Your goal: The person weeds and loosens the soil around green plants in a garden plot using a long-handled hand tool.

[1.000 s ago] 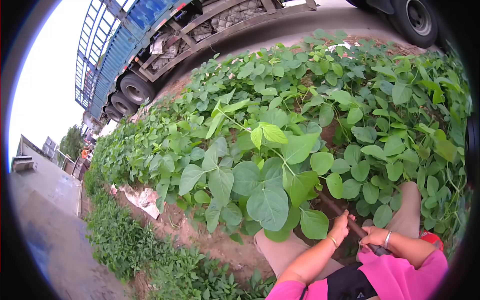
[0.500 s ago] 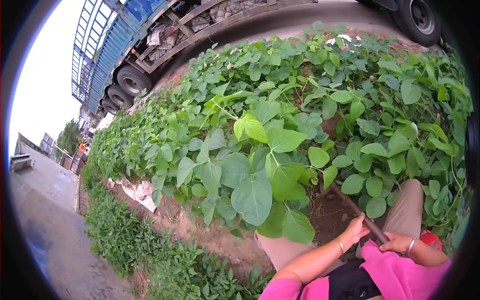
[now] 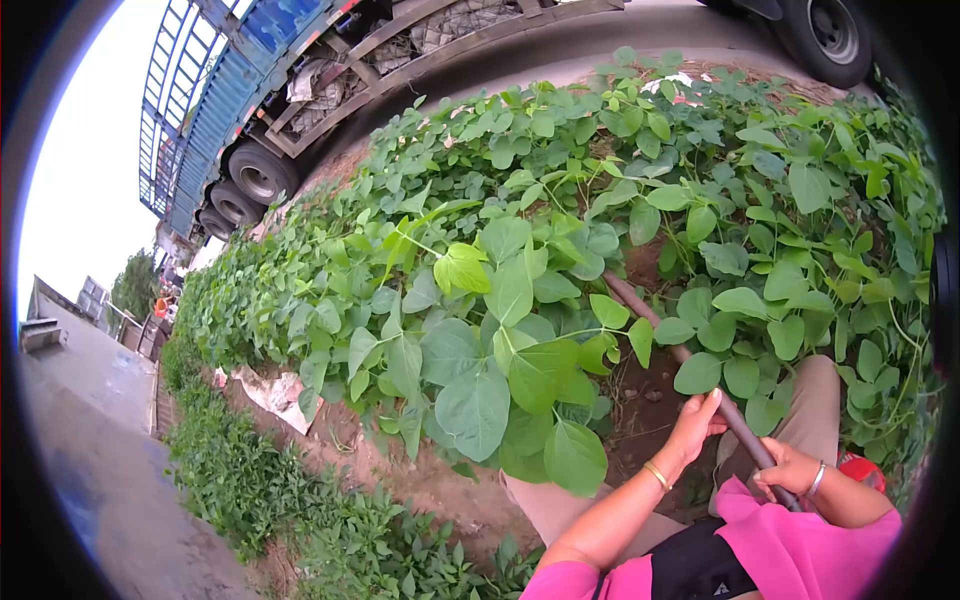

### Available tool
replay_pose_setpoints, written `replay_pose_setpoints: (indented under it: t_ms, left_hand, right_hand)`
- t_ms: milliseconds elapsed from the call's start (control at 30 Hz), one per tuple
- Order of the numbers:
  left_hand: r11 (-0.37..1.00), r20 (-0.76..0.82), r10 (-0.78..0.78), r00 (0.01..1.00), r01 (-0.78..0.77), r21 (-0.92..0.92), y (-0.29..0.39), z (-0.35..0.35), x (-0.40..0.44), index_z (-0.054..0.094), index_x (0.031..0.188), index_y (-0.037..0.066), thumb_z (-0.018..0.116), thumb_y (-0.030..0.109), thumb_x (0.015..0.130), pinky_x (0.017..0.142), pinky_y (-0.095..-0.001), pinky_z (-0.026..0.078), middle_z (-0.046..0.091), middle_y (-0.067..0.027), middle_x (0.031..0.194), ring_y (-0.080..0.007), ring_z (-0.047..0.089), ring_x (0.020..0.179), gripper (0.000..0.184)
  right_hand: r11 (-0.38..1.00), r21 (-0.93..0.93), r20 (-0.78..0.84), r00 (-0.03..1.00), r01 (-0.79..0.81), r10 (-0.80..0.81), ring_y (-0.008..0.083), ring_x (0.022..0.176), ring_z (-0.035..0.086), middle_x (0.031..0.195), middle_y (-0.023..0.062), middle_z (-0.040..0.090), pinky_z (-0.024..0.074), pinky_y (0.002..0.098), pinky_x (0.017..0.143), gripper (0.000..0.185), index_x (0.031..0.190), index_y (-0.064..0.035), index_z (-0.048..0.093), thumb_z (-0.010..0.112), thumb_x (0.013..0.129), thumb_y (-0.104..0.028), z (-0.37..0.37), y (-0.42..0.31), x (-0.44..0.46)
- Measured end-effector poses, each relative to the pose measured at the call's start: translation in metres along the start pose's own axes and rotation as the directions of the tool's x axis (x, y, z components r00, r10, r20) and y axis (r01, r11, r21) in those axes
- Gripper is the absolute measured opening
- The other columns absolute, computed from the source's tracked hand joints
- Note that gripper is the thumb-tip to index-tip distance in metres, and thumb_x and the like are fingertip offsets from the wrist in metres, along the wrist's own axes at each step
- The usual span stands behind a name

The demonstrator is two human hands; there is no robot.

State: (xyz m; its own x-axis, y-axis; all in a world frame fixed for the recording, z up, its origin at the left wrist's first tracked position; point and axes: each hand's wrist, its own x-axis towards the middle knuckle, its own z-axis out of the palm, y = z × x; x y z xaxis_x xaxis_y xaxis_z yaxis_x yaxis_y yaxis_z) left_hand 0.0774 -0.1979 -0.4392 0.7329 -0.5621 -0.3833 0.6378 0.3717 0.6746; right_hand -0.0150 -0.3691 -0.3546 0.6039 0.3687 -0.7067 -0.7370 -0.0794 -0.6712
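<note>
A long brown pole (image 3: 672, 345) slants from my lap up into the leafy plants (image 3: 470, 395). Its far end is hidden among the leaves, so I cannot tell what tool it belongs to. My right hand (image 3: 789, 466), with a silver bangle at the wrist, is wrapped around the pole near its lower end. Higher up, my left hand (image 3: 694, 428), below which a gold bracelet shows, grips the pole from the left side. Bare brown soil (image 3: 640, 400) shows beneath the pole, between the leaves and my knees.
A blue truck (image 3: 215, 110) stands on the road behind the plants, with a large wheel (image 3: 832, 35) at upper right. Pale crumpled sheeting (image 3: 275, 395) lies at the bed's left edge. Lower greenery (image 3: 250, 490) borders a grey paved strip (image 3: 100, 450).
The pole has swung upward, and more of its upper length shows above the soil. Both hands have risen slightly with it. The view has shifted a little.
</note>
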Motion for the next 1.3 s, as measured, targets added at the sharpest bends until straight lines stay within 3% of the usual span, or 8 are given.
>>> replay_pose_setpoints:
  t_ms: [133, 300, 467, 600, 833, 967, 1100, 1300]
  left_hand:
    - [0.998, 0.024, -0.056, 0.998, 0.056, 0.007, -0.019, 0.002, -0.006, 0.045, 0.088, 0.013, 0.041, 0.037, 0.084, 0.062, -0.023, 0.043, 0.053, 0.0, 0.081, -0.0088, 0.051, 0.069, 0.025]
    - [0.866, -0.35, -0.479, 0.805, 0.498, -0.039, -0.077, -0.028, 0.012, 0.047, 0.086, 0.009, 0.038, 0.035, 0.084, 0.065, -0.0277, 0.044, 0.054, -0.0034, 0.078, -0.015, 0.053, 0.071, 0.028]
    - [0.869, -0.343, -0.477, 0.809, 0.376, -0.322, -0.077, -0.04, 0.024, 0.047, 0.088, 0.007, 0.041, 0.032, 0.084, 0.065, -0.0297, 0.045, 0.055, -0.0065, 0.081, -0.0166, 0.053, 0.073, 0.026]
    - [0.968, -0.14, -0.211, 0.967, 0.187, -0.168, -0.035, -0.021, 0.012, 0.047, 0.087, 0.009, 0.044, 0.036, 0.082, 0.063, -0.0248, 0.044, 0.056, -0.0035, 0.081, -0.0113, 0.052, 0.069, 0.028]
    - [0.996, 0.059, 0.075, 0.995, -0.077, 0.033, -0.012, 0.0, 0.001, 0.047, 0.09, 0.01, 0.041, 0.034, 0.084, 0.062, -0.0214, 0.043, 0.054, -0.0008, 0.082, -0.0082, 0.052, 0.07, 0.025]
    - [0.936, -0.064, -0.185, 0.981, 0.156, -0.317, -0.055, -0.009, 0.002, 0.047, 0.09, 0.009, 0.041, 0.034, 0.084, 0.067, -0.0254, 0.043, 0.055, -0.0047, 0.087, -0.0127, 0.052, 0.076, 0.026]
    - [0.902, -0.318, -0.421, 0.85, 0.357, -0.242, -0.086, -0.029, 0.016, 0.045, 0.09, 0.006, 0.038, 0.03, 0.085, 0.07, -0.0314, 0.044, 0.054, -0.0078, 0.087, -0.0172, 0.052, 0.077, 0.026]
    - [0.952, -0.19, -0.212, 0.959, 0.159, -0.26, -0.055, -0.027, 0.014, 0.049, 0.085, 0.005, 0.045, 0.031, 0.082, 0.063, -0.0266, 0.045, 0.056, -0.0065, 0.079, -0.0146, 0.054, 0.071, 0.026]
  right_hand:
    - [0.983, -0.084, 0.043, 0.986, 0.162, -0.159, 0.0126, 0.045, 0.046, 0.057, 0.0044, 0.046, 0.0397, 0.0256, 0.04, 0.037, 0.102, -0.001, 0.033, 0.053, 0.07, -0.004, -0.002, 0.013, -0.011]
    - [0.957, -0.151, -0.001, 0.968, -0.249, 0.252, 0.0128, 0.05, 0.049, 0.063, 0.0062, 0.05, 0.0409, 0.0248, 0.045, 0.037, 0.101, -0.0037, 0.039, 0.053, 0.067, -0.002, -0.004, 0.046, 0.065]
    - [0.993, -0.003, 0.087, 0.989, -0.121, 0.121, 0.0145, 0.043, 0.048, 0.058, 0.0072, 0.049, 0.0405, 0.026, 0.039, 0.036, 0.098, -0.0017, 0.039, 0.054, 0.065, -0.001, 0.006, 0.033, 0.072]
    - [0.997, 0.082, 0.073, 0.997, -0.005, -0.001, 0.0146, 0.041, 0.047, 0.055, 0.0063, 0.047, 0.0403, 0.0259, 0.036, 0.044, 0.105, -0.0026, 0.035, 0.054, 0.065, -0.001, 0.008, -0.003, 0.041]
    - [0.998, -0.019, 0.102, 0.993, 0.063, -0.061, 0.0129, 0.043, 0.047, 0.056, 0.005, 0.046, 0.0416, 0.0257, 0.039, 0.051, 0.112, -0.006, 0.029, 0.052, 0.067, 0.0, 0.001, -0.017, -0.005]
    - [0.997, -0.057, 0.051, 0.997, -0.051, 0.054, 0.0125, 0.044, 0.047, 0.056, 0.0048, 0.047, 0.0408, 0.0252, 0.039, 0.037, 0.099, -0.0024, 0.037, 0.054, 0.066, 0.0, -0.002, 0.004, 0.012]
    - [0.987, -0.14, 0.081, 0.993, -0.078, 0.09, 0.0136, 0.048, 0.05, 0.059, 0.0066, 0.05, 0.0419, 0.0246, 0.044, 0.026, 0.085, -0.0007, 0.041, 0.057, 0.065, -0.001, -0.007, 0.047, 0.063]
    - [0.998, 0.042, 0.01, 0.999, -0.046, 0.045, 0.0115, 0.041, 0.045, 0.055, 0.0036, 0.046, 0.0381, 0.0233, 0.038, 0.027, 0.089, -0.0014, 0.042, 0.053, 0.065, -0.002, 0.01, -0.002, 0.035]
